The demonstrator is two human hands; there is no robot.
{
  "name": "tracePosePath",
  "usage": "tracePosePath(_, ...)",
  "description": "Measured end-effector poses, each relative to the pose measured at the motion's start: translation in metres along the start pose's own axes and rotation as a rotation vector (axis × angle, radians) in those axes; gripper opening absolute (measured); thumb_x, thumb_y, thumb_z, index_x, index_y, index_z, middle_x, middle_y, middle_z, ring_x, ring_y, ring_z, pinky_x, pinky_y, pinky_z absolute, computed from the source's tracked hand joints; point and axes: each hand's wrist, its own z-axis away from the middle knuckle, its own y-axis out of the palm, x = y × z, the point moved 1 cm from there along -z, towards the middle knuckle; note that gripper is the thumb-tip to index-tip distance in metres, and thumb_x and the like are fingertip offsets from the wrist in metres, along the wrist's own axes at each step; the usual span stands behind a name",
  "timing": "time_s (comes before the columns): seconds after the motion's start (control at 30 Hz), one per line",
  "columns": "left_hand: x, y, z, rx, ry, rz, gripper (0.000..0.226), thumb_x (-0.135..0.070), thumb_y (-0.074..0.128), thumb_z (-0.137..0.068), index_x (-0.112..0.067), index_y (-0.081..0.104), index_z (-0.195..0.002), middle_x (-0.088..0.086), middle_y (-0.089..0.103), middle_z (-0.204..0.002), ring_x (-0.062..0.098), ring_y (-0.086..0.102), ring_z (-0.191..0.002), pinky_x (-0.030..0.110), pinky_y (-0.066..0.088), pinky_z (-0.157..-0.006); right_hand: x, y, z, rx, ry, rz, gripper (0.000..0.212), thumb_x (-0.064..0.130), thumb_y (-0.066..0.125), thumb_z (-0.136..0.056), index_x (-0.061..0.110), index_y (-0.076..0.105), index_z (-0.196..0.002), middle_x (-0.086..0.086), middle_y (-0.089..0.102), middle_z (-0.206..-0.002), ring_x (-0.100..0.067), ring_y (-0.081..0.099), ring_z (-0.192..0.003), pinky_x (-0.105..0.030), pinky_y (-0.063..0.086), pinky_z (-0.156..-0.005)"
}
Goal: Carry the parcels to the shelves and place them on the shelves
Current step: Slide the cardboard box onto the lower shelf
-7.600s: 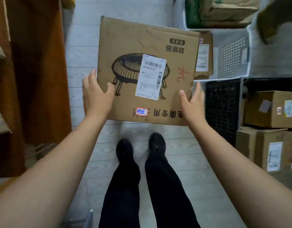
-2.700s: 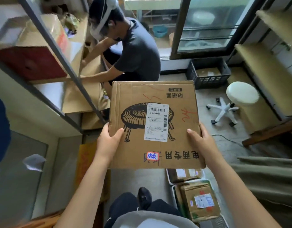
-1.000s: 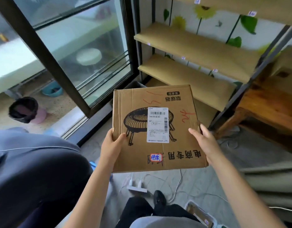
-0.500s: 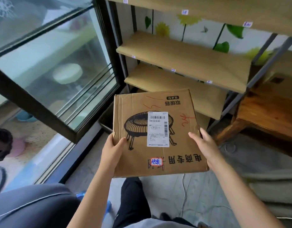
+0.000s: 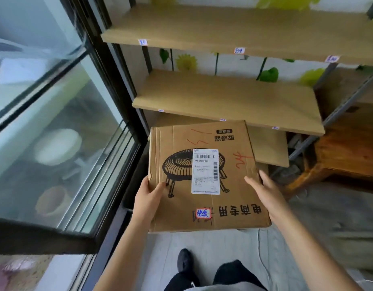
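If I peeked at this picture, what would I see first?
A big cardboard box in the middle, with a drawing of a round heater and a white shipping label, held by the left hand and the right hand. Behind it are wooden shelves by a flowery wall, with a large glass window on the left.

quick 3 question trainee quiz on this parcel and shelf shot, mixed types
1. True or false: the cardboard parcel already rests on a shelf.
2. Which hands grip the parcel? A) left hand only B) right hand only C) both
3. Fill in: the white shipping label covers part of a printed ____ drawing.

Key: 1 false, it is held in the air below the middle shelf; 2 C; 3 heater.
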Motion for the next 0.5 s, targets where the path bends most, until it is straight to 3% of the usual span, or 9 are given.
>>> tracePosePath(0.1, -0.002, 0.001, -0.004, -0.004, 0.008, 0.015, 0.036, -0.035, 0.062, -0.094, -0.027, 0.060, -0.130, 0.001, 0.071, -0.111, 0.017, 0.066, -0.096, 0.032, 0.050, -0.073, 0.001, 0.001, -0.001, 0.002, 0.010, -0.005, 0.056, 0.054, 0.060, -0.091, 0.037, 0.049, -0.144, 0.006, 0.064, -0.136, -0.022, 0.061, -0.123, -0.053, 0.049, -0.105)
tracePosePath(0.23, -0.017, 0.006, -0.031, 0.042, 0.020, 0.012, 0.037, -0.036, 0.062, -0.094, -0.025, 0.061, -0.129, 0.001, 0.071, -0.112, 0.018, 0.066, -0.098, 0.032, 0.050, -0.074, 0.018, 0.002, -0.019, -0.064, 0.047, 0.013, 0.087, 0.074, 0.061, -0.071, 0.043, 0.041, -0.149, 0.004, 0.056, -0.148, -0.025, 0.054, -0.133, -0.055, 0.045, -0.108)
tracePosePath(0.37, -0.043, 0.019, -0.075, 0.074, 0.029, 0.001, 0.034, -0.035, 0.062, -0.094, -0.026, 0.061, -0.127, 0.002, 0.071, -0.110, 0.018, 0.066, -0.097, 0.032, 0.050, -0.073, 0.042, 0.003, -0.053, -0.110, 0.045, -0.013, 0.066, 0.052, 0.061, -0.092, 0.038, 0.039, -0.152, 0.004, 0.054, -0.149, -0.025, 0.052, -0.135, -0.054, 0.042, -0.111)
tracePosePath(0.5, -0.069, 0.039, -0.113, 0.090, 0.042, -0.029, 0.037, -0.037, 0.062, -0.095, -0.024, 0.059, -0.129, 0.003, 0.070, -0.112, 0.020, 0.066, -0.100, 0.033, 0.051, -0.078, 0.058, -0.001, -0.086, -0.115, 0.069, -0.038, 0.061, 0.055, 0.061, -0.090, 0.043, 0.043, -0.147, 0.007, 0.059, -0.143, -0.024, 0.057, -0.129, -0.053, 0.046, -0.108)
